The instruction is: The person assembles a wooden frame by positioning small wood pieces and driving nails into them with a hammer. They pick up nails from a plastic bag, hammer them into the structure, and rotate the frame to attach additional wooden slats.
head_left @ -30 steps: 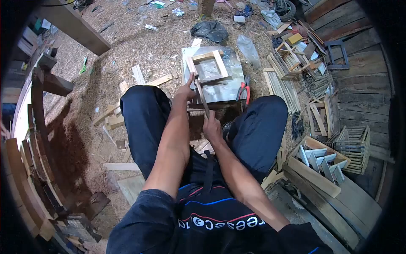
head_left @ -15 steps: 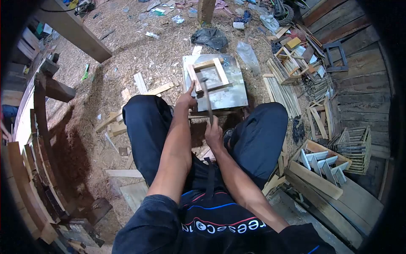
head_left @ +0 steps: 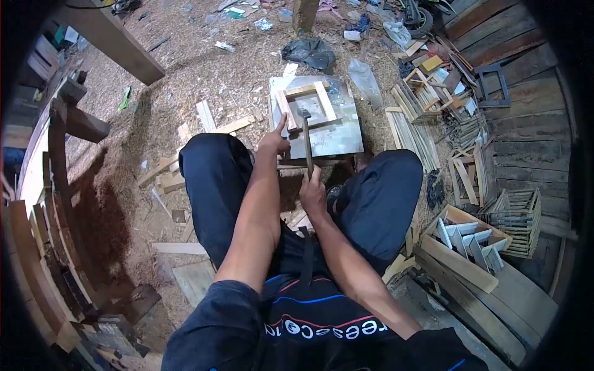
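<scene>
Two hands shared the work: right hand (head_left: 312, 193) closed tight on the hammer (head_left: 307, 145), head over the wooden frame (head_left: 324, 101); left hand (head_left: 274, 141) grasped nothing, only pressing its near corner steady.

white lettering on the shirt (head_left: 322, 328) reads upside down, illegible.

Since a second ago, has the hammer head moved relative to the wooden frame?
Yes. The hammer in the right hand now has its head further right along the near rail of the wooden frame, away from the left hand.
</scene>
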### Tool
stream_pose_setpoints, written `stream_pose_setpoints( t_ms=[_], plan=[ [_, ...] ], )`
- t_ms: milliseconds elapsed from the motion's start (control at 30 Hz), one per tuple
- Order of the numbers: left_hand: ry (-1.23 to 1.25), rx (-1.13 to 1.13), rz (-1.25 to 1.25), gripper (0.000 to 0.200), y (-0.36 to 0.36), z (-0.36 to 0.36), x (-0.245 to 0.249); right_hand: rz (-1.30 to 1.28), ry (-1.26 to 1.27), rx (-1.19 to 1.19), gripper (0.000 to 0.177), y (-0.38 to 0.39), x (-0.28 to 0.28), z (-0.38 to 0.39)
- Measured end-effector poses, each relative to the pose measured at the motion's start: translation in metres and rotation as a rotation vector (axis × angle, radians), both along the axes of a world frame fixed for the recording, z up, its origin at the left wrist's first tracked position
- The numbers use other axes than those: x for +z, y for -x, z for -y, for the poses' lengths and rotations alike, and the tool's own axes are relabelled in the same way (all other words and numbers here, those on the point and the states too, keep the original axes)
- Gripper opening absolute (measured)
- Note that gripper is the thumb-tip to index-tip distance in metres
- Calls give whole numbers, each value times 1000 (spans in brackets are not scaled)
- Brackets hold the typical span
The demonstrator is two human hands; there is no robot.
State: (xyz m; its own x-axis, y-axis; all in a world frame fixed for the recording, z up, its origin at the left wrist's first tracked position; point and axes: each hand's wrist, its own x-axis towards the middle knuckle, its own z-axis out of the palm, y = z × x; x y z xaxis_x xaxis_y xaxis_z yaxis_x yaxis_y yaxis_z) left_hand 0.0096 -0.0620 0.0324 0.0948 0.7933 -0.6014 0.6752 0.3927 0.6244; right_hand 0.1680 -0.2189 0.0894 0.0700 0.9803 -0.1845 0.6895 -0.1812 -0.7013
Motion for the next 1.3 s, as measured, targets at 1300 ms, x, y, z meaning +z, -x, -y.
stream_pose_setpoints(
  t_ms=[1300],
  plan=[
    [-56,-36,-135,104,-5,2,9,-83,-158,-57,23,-1,-9,-2]
  ],
)
